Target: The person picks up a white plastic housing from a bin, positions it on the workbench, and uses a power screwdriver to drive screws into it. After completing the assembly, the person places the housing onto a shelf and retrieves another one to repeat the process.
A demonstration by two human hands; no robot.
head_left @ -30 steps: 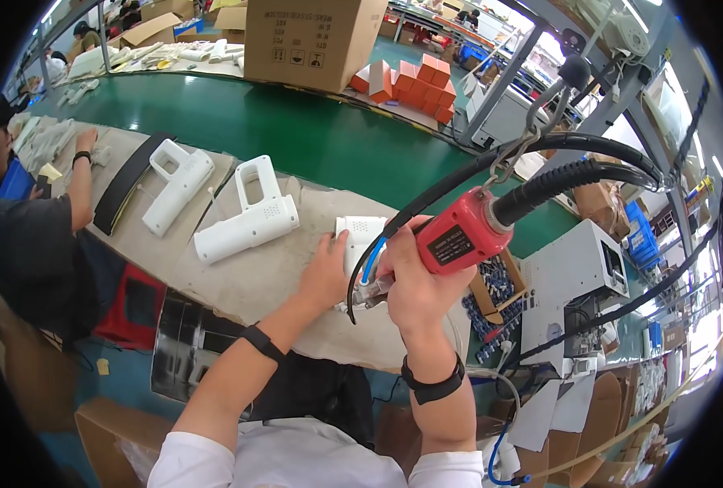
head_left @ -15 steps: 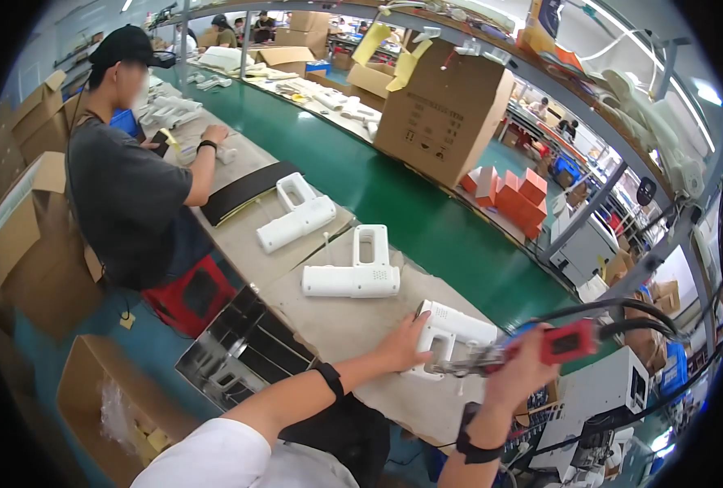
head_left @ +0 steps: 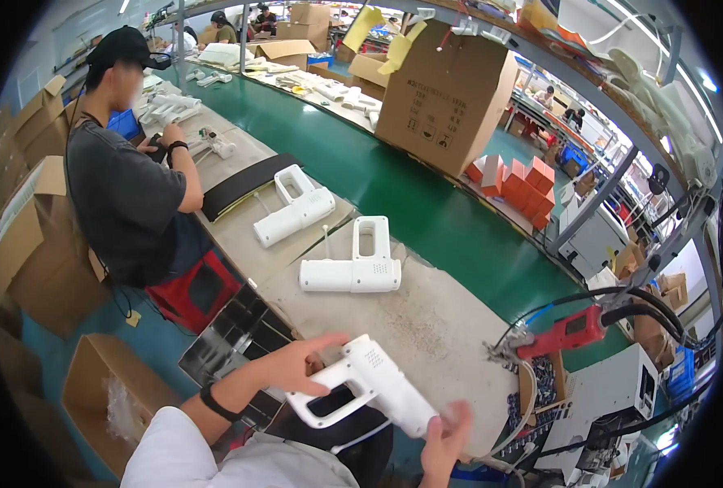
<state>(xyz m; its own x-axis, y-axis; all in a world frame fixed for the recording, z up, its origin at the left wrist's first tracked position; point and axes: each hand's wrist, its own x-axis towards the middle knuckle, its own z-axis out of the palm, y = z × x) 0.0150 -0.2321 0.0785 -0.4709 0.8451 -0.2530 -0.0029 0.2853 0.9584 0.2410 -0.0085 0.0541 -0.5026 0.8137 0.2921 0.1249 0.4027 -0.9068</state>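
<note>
Housing (head_left: 387, 387), white and gun-shaped, is held up at the near edge of the table (head_left: 459, 350), its barrel running from eleven o'clock to five. From the left hand (head_left: 292, 366) it lies between three and four – that hand is clamped about the upper end. The right hand (head_left: 445, 446) is nearer the five-o'clock end, fingers apart and blurred – whether it grips, I can't tell. From it, a red tool (head_left: 569, 332) hangs toward half past one.
</note>
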